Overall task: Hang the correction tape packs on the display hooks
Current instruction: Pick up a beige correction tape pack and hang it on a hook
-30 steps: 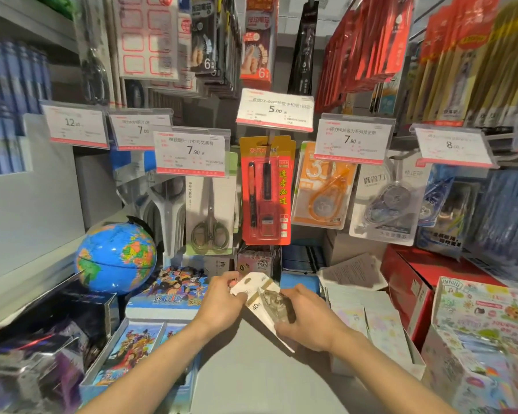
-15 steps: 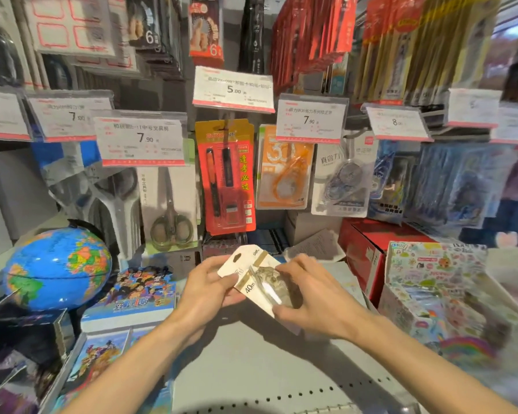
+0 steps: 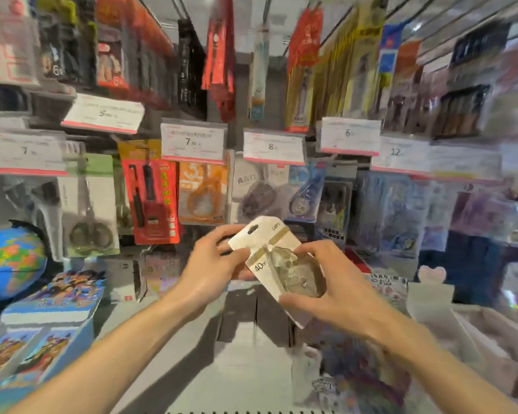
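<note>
Two hands hold a correction tape pack (image 3: pixel 277 265) in front of a stationery display.

The white card pack, tilted with its hang hole toward 11 o'clock, sits low in the middle of the view, clear of the hooks. The left hand (image 3: pixel 213 264) grips its upper edge from 9 o'clock, fingers curled behind the card; the right hand (image 3: pixel 335 282) clasps the blister end from 4 o'clock, thumb under and fingers over. Beyond the pack at 12 o'clock hang other tape packs (image 3: pixel 202 192) beneath price tags (image 3: pixel 192 141). At 10 o'clock hang a red pen pack (image 3: pixel 153 201) and scissors (image 3: pixel 90 207). A globe (image 3: pixel 11 261) stands at 9 o'clock, well apart. The display is blurred.
</note>
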